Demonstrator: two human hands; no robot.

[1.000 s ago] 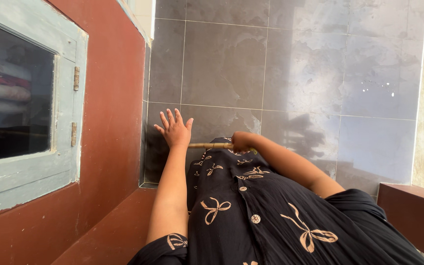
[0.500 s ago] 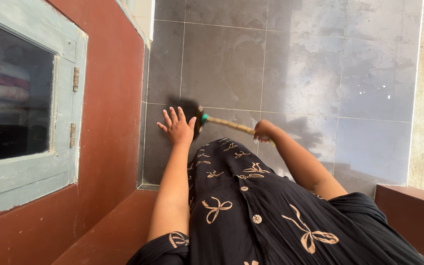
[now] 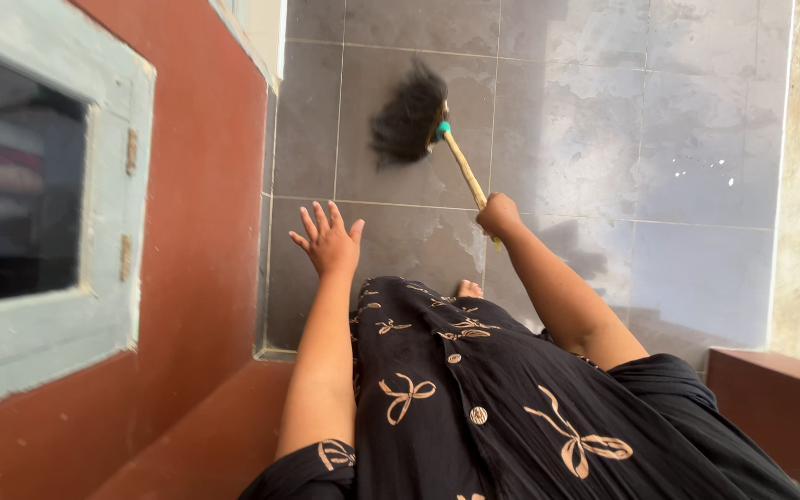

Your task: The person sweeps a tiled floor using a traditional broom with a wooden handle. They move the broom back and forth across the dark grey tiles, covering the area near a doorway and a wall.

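Black cloth with tan bow prints filled the near edge of the view: the person's dress (image 3: 474,398), with a bare toe (image 3: 469,289) peeping past its hem. From either side of it the two arms reached out over the floor (image 3: 659,120) of grey tiles.

The left hand (image 3: 328,243) hung free above the tiles near the red wall (image 3: 206,231), fingers (image 3: 312,220) spread wide, palm down, holding nothing. The arm behind it ran nearly straight away from the body.

The right hand (image 3: 498,215) was the nearer one to the broom (image 3: 428,130), fist closed around the low end of the pale wooden handle (image 3: 463,167). That forearm slanted up and leftward from the elbow. From the fist the handle's long axis ran away and to the left, ending at a green collar where the dark bristle head (image 3: 405,120) began. The head lay farther out than either hand, on the tiles close to the wall side, and was blurred.

A grey-framed window (image 3: 94,306) sat in the wall at the left; a low red ledge (image 3: 770,407) stood at the right.
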